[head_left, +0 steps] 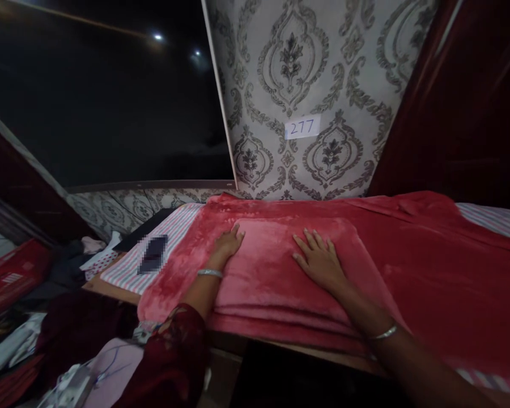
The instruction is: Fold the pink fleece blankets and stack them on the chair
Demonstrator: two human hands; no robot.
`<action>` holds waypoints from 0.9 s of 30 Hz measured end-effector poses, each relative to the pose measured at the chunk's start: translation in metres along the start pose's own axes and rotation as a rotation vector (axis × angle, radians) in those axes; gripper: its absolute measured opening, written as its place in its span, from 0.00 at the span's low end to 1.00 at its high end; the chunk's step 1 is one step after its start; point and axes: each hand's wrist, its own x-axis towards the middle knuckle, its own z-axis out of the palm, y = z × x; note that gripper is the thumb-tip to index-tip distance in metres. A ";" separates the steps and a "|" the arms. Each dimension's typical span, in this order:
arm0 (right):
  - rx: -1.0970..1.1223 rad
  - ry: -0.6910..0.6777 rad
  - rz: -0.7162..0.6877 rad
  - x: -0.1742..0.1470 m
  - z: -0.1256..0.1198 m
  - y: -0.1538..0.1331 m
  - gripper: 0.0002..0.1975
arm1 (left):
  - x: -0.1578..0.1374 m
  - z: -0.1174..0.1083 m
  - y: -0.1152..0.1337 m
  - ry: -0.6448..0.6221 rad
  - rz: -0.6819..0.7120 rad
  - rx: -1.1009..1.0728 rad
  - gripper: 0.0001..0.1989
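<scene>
Along the near edge of the table [110, 289], at its middle, a pink-red folded stack [266, 266] of plush, layers visible along that edge. Under and around it, out to the right end, a red blanket [437, 277], cut off by the picture's border; join between stack and blanket hard to make out. On the stack's left side, left hand [228, 243], open, fingers extended, resting without a grip. Farther right on the stack, right hand [321, 260], open wide, fingers spread, holding nothing. Both palms hidden against the pile. Mostly covered, a striped cloth [179, 224], visible at the table's left end and far right corner. On it, near the left end, a dark object [153, 254], pixelated beyond identifying. Beyond the far edge, a black screen [110, 102], cut off at top and left. Off the left end, clutter [80, 317], too dim to sort out.
</scene>
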 end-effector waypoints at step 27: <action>-0.050 0.118 0.240 -0.004 -0.022 0.040 0.27 | 0.008 0.045 0.174 0.027 0.579 0.072 0.31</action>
